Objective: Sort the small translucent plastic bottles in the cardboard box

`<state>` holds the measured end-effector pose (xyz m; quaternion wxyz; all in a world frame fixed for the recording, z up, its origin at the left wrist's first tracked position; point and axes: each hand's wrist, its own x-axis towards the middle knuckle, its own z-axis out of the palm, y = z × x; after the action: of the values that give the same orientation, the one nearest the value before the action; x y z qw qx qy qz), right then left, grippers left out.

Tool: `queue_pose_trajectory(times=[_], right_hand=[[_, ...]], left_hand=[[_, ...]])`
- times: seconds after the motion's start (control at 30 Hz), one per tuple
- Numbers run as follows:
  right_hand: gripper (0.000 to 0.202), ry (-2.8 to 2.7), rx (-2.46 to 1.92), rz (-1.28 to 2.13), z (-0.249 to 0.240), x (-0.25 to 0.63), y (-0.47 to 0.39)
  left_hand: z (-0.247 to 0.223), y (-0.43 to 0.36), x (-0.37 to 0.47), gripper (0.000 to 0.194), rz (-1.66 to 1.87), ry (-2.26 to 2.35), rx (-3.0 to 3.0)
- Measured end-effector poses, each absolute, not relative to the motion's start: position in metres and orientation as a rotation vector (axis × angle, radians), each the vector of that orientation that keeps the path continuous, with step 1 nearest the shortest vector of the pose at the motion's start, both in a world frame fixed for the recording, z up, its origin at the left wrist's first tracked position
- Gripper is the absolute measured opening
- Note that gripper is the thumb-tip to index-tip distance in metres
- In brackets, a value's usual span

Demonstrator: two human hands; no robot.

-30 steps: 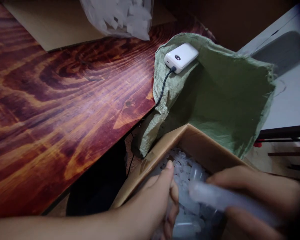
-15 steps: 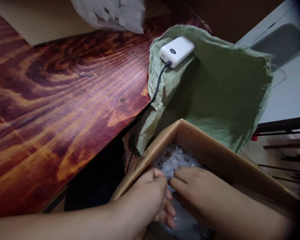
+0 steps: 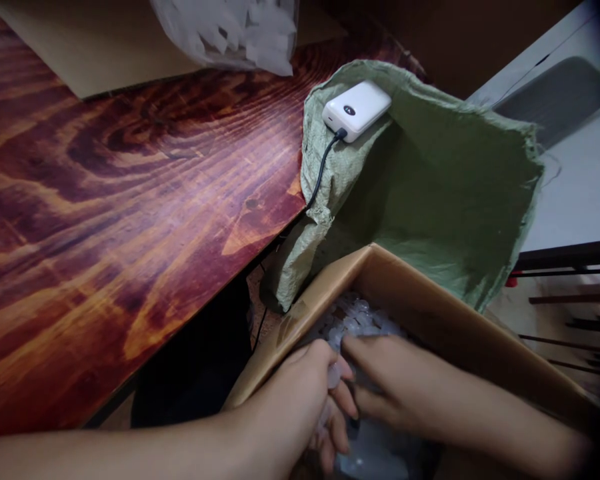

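My left hand [image 3: 314, 381] is inside the cardboard box [image 3: 415, 283], its fingers curled loosely around a few small translucent plastic discs [image 3: 335, 375]. Close beside it on the right, my right hand [image 3: 380, 367] has its fingers bent inward and pointing at the left palm. Slight motion blur and the hand itself conceal whatever those fingertips may pinch. Beyond both hands lies a heap of similar translucent discs [image 3: 357, 317] in the box. Below the hands, clear plastic film [image 3: 375, 450] shows at the bottom of the view.
A brown wood-grain table [image 3: 145, 220] fills the left side. Behind the box gapes a green woven sack [image 3: 445, 193], with a white power bank [image 3: 359, 110] and black cable [image 3: 321, 172] on its folded edge. Cardboard [image 3: 100, 53] and a clear bag of white pieces [image 3: 235, 33] lie farther back.
My left hand has turned so that discs show between its fingers. The right hand's fingers have shifted down toward the left palm. The whole view has moved slightly.
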<state>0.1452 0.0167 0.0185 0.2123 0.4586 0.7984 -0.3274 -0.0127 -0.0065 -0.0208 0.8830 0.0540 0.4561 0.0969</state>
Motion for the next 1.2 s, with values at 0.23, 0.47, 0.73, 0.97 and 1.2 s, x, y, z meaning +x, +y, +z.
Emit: queue_pose_trajectory(times=[0.23,0.47,0.73,0.97,1.2], right_hand=[[0.020,2.390,1.385,-0.928,0.059,0.158,0.042],[0.012,2.399,1.256,-1.070,0.059,0.157,0.038],[0.016,2.605,1.242,-1.127,0.059,0.146,0.031],[0.022,2.949,1.188,-0.851,0.045,0.136,0.016],[0.025,2.776,1.251,-1.267,0.053,0.140,0.020]], left_hand=[[-0.023,-0.004,-0.014,0.032,0.230,0.927,0.183],[-0.025,-0.005,-0.013,0.058,0.227,0.904,0.189],[-0.012,0.001,-0.019,0.064,0.101,0.823,0.096],[-0.011,-0.003,-0.015,0.060,0.122,1.020,0.121],[0.000,-0.002,-0.019,0.057,0.117,0.982,0.120]])
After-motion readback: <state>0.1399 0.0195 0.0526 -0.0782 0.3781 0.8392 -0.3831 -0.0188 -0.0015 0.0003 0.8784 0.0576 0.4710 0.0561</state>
